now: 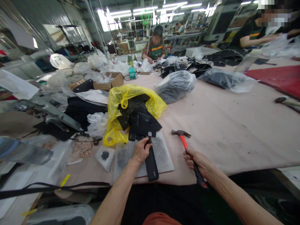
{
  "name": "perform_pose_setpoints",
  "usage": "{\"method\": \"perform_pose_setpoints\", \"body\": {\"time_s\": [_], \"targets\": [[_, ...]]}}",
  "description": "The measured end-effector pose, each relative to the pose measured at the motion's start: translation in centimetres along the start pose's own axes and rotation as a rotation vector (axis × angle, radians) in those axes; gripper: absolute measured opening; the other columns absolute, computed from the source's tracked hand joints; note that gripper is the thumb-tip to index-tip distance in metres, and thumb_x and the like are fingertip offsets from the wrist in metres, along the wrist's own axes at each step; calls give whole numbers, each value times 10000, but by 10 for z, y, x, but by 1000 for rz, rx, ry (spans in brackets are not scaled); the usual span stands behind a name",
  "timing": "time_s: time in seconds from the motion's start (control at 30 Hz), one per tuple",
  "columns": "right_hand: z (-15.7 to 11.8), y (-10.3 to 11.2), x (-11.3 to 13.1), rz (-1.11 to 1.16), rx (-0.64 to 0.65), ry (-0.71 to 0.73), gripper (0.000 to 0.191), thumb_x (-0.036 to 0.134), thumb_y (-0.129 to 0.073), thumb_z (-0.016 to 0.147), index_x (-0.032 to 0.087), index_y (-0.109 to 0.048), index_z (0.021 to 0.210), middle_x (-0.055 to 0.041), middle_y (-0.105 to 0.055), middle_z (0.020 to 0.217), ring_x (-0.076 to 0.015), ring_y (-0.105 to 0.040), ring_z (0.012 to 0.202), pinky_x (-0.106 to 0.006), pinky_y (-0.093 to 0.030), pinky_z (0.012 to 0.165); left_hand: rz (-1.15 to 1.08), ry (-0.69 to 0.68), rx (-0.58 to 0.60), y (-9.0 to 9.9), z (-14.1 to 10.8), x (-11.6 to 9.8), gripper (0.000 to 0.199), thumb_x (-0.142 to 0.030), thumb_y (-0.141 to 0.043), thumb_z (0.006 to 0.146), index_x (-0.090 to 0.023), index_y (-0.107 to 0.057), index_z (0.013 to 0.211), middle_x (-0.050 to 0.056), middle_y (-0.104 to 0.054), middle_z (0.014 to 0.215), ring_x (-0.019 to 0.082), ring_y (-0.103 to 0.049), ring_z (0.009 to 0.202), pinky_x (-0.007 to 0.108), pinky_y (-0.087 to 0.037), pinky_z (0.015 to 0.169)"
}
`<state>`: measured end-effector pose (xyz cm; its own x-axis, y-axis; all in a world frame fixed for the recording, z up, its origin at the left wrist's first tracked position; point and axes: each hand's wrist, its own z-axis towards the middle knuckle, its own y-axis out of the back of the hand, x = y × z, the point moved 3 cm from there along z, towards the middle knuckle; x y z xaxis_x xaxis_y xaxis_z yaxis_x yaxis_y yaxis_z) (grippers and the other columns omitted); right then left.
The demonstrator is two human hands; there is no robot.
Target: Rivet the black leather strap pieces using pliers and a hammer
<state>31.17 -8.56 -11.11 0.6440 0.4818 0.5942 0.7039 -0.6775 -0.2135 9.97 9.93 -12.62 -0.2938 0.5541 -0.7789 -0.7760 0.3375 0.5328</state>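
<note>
Workshop hall, strip lights overhead, long table (222, 134) under a wrinkled, pinkish-beige cover; one co-worker (156, 48) sits across it. On my head feed both forearms come up from the bottom edge, bare.

Left hand (142, 150): arm angled up and rightward, knuckles up, fingers curled tight around a short metal tool (150, 135), its flat, shiny top poking out above the fist. Tool is roughly upright over a black strip (152, 167); I can't tell whether its tip touches, my hand hides it. Strip is smooth, matte, long, rounded at the near end, lying on a pale slab (167, 156) with a speckled grey, worn face.

Right hand (197, 161): arm angled up and leftward, fingers wrapped round the handle of a claw hammer (184, 142). Orange-red neck, black grip, dark steel head tilted up-left, well apart from the metal tool.

Just beyond the slab: thin crinkled yellow bag (114, 97) spilling flat black pieces (142, 120). Left of the slab: chunky whitish block (110, 153) with dark bits in its hollow, then a heap of small coppery parts (82, 150).
</note>
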Motion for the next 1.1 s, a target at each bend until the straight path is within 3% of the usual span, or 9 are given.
{"method": "perform_pose_setpoints", "body": {"time_s": [0.13, 0.27, 0.33, 0.4, 0.53, 0.6, 0.8, 1.0, 1.1], "targets": [[-40, -26, 35, -227, -38, 241, 256, 380, -436, 973, 193, -474, 803, 80, -411, 562, -39, -297, 356, -158, -223, 341, -16, -10, -5, 0, -1, 0, 53, -189, -598, 864, -197, -639, 896, 40, -712, 861, 189, -671, 822, 286, -512, 768], [-114, -53, 94, -601, -205, 908, 342, 511, -459, 959, 201, -527, 831, 39, -509, 608, -78, -423, 435, -195, -322, 402, -15, -13, -17, 0, -1, 0, 49, -178, -599, 862, -196, -640, 882, 35, -709, 849, 181, -667, 802, 277, -510, 755], [-140, -61, 107, -725, -352, 1199, 321, 491, -437, 976, 205, -534, 865, 24, -547, 630, -96, -476, 473, -211, -359, 448, -14, -15, -23, 0, -2, 0, 50, -174, -605, 860, -195, -644, 884, 34, -708, 844, 179, -667, 793, 276, -510, 751], [-145, -68, 103, -897, -365, 1369, 298, 447, -420, 985, 208, -507, 831, 25, -535, 595, -101, -463, 452, -223, -341, 454, -14, -16, -26, 0, -2, 1, 55, -168, -610, 860, -194, -647, 891, 33, -708, 839, 179, -667, 786, 275, -511, 744], [-127, -76, 88, -1452, -125, 1310, 287, 377, -428, 972, 223, -446, 731, 38, -469, 503, -101, -354, 390, -264, -204, 435, -3, -37, -27, -1, -2, 2, 72, -151, -620, 850, -197, -652, 895, 32, -711, 839, 178, -669, 777, 273, -511, 730], [-132, -78, 95, -1543, -120, 1275, 272, 372, -433, 968, 223, -461, 741, 31, -484, 518, -108, -365, 402, -275, -193, 449, -3, -39, -29, -1, -2, 2, 86, -142, -617, 847, -199, -653, 900, 32, -715, 843, 177, -672, 779, 271, -512, 730], [-161, -76, 107, -887, -394, 1435, 248, 410, -384, 998, 208, -518, 951, 26, -528, 607, -126, -486, 480, -249, -337, 475, 19, -14, -32, 0, -2, 0, 82, -172, -621, 855, -199, -664, 918, 33, -713, 829, 183, -672, 790, 285, -524, 763], [-127, -73, 87, -1436, -91, 1155, 316, 439, -471, 932, 227, -442, 699, 32, -454, 503, -104, -339, 408, -282, -197, 453, 30, -8, -15, -1, -2, 0, 78, -183, -620, 849, -205, -669, 907, 28, -705, 806, 180, -664, 759, 285, -521, 746], [-149, -77, 105, -1186, -173, 1227, 282, 456, -470, 947, 230, -484, 780, 22, -513, 572, -117, -427, 460, -262, -280, 469, 19, -7, -25, 0, -2, 1, 83, -194, -613, 854, -210, -673, 909, 24, -703, 793, 185, -666, 757, 292, -523, 745]]}}
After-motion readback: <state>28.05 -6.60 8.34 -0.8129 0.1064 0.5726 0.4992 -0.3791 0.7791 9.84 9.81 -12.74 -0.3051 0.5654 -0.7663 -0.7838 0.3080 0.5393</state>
